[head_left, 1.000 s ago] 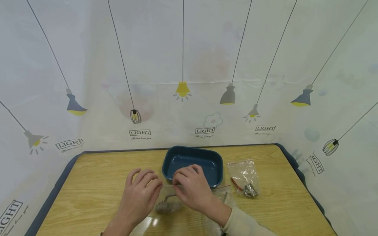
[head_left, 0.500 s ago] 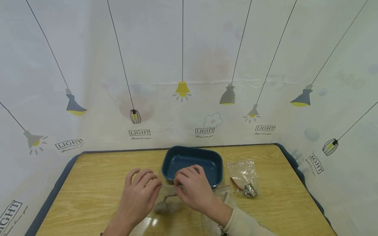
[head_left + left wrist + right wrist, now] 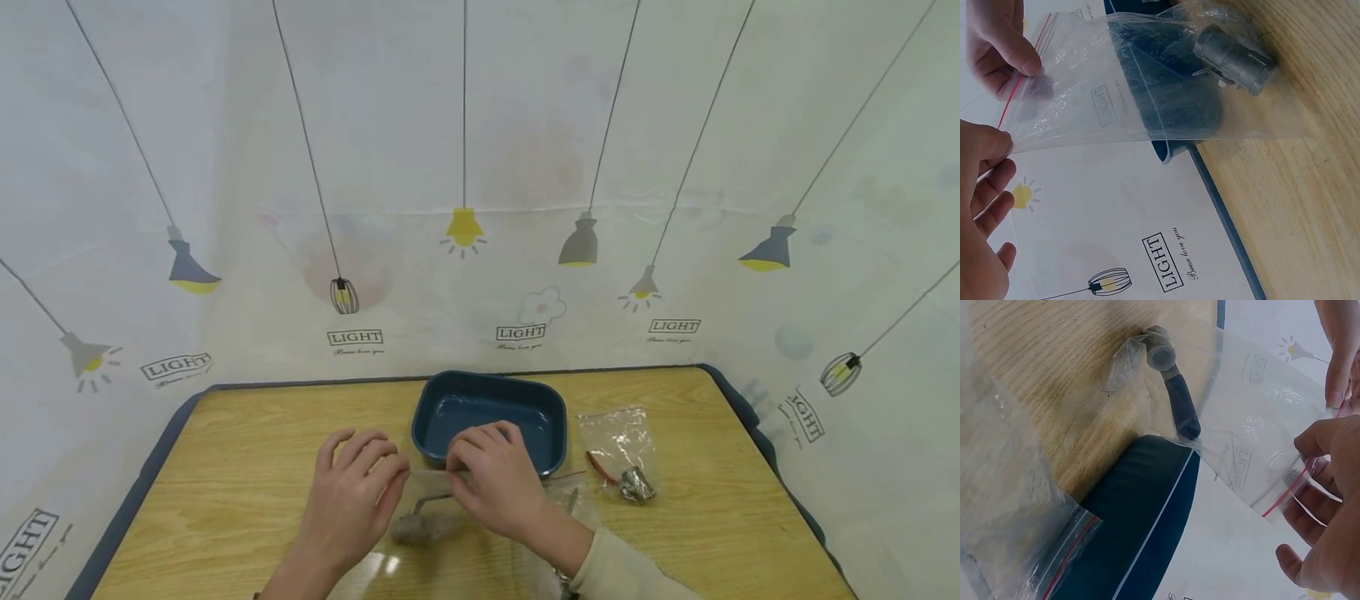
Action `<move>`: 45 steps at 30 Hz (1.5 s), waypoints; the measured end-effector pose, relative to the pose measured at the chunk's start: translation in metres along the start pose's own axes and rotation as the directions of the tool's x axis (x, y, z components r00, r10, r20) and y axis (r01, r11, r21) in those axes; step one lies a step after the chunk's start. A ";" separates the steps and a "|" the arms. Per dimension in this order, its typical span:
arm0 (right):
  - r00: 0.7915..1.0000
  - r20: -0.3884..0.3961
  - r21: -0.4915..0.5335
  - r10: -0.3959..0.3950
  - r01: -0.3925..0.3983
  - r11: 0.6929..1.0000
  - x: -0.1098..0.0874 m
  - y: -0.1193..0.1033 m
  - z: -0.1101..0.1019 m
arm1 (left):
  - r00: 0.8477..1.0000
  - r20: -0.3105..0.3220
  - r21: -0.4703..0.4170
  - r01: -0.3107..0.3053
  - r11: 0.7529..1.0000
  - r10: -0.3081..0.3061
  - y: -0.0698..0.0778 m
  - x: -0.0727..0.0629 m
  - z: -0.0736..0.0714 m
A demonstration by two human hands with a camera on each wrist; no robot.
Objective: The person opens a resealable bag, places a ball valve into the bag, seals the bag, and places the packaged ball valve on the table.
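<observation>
A clear zip bag (image 3: 1079, 94) with a red seal line hangs between both hands, over the table in front of the blue bin. My left hand (image 3: 352, 496) pinches one end of its sealed edge between thumb and finger. Farther along that edge, my right hand (image 3: 498, 483) pinches it the same way; in the right wrist view the thumb of the right hand (image 3: 1329, 481) lies right at the red line. Low in the bag sits a grey cylindrical metal piece (image 3: 1235, 59) with a dark-handled lever (image 3: 1182, 406) sticking out from it.
The dark blue bin (image 3: 551, 417) stands behind the hands. To its right lies a zip bag with a red-and-silver item (image 3: 633, 483). Another zip bag (image 3: 581, 492), holding a slim metal item, lies partly under the right forearm. A lamp-printed sheet (image 3: 420, 292) backs the wooden table (image 3: 247, 450).
The right hand has shifted slightly to the right along the bag's edge, so the gap between the two hands is a little wider. The left hand is almost still.
</observation>
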State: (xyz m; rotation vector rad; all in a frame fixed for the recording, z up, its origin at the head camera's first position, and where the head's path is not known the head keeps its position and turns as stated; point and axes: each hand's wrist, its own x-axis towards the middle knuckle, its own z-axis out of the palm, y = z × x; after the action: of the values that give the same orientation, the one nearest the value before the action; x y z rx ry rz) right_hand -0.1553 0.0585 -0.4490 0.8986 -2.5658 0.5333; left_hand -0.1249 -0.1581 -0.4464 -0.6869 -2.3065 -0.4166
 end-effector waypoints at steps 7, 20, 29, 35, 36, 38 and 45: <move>0.999 0.039 0.010 0.018 -0.018 1.000 -0.002 0.003 0.000 | 1.000 0.006 -0.003 0.010 1.000 -0.010 0.000 -0.001 -0.001; 0.999 0.038 0.024 0.028 -0.029 0.999 -0.002 0.003 -0.001 | 1.000 -0.010 -0.014 0.014 1.000 -0.014 -0.001 -0.002 -0.001; 0.997 0.061 0.031 0.044 -0.046 0.998 -0.004 0.005 -0.003 | 1.000 -0.029 -0.015 0.012 1.000 -0.012 -0.002 -0.003 -0.001; 0.998 0.045 0.037 0.034 -0.036 0.999 -0.005 0.006 -0.003 | 1.000 -0.017 -0.010 0.013 1.000 -0.013 -0.002 -0.004 -0.002; 0.999 0.042 0.037 0.031 -0.033 0.999 -0.005 0.006 -0.003 | 1.000 -0.015 -0.009 0.013 1.000 -0.013 -0.002 -0.004 -0.002; 0.999 0.031 0.036 0.023 -0.024 0.999 -0.006 0.007 -0.003 | 1.000 -0.011 -0.006 0.014 1.000 -0.015 -0.002 -0.004 -0.002; 0.998 -0.047 -0.012 -0.032 0.031 0.999 -0.010 0.011 0.003 | 1.000 -0.003 0.004 0.023 1.000 -0.023 -0.002 -0.005 -0.003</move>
State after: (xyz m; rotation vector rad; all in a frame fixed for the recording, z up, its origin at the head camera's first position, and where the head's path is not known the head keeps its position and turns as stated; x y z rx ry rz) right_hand -0.1557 0.0704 -0.4584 0.9098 -2.5054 0.5239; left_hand -0.1215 -0.1623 -0.4478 -0.6579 -2.3135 -0.4229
